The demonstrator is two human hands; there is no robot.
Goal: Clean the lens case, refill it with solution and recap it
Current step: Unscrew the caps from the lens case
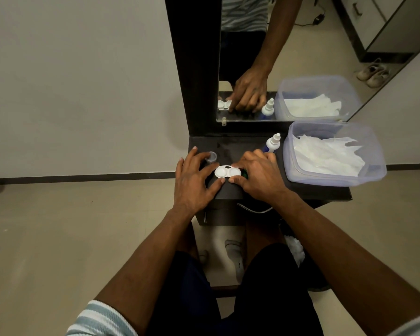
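A white twin-well lens case (227,171) lies on the dark shelf (238,144), both wells uncapped. My left hand (196,180) rests beside it, thumb touching its left edge, fingers spread. My right hand (257,174) presses on the case's right side, and a green cap (245,175) peeks out under its fingers. A small translucent cap (212,156) sits behind my left fingers. The solution bottle (272,143), white with a blue base, stands upright behind my right hand.
A clear plastic tub (374,166) with white tissues fills the shelf's right end. A mirror (289,57) behind reflects the hand, bottle and tub. The shelf is narrow, with the floor on the left and a drawer handle (255,209) below.
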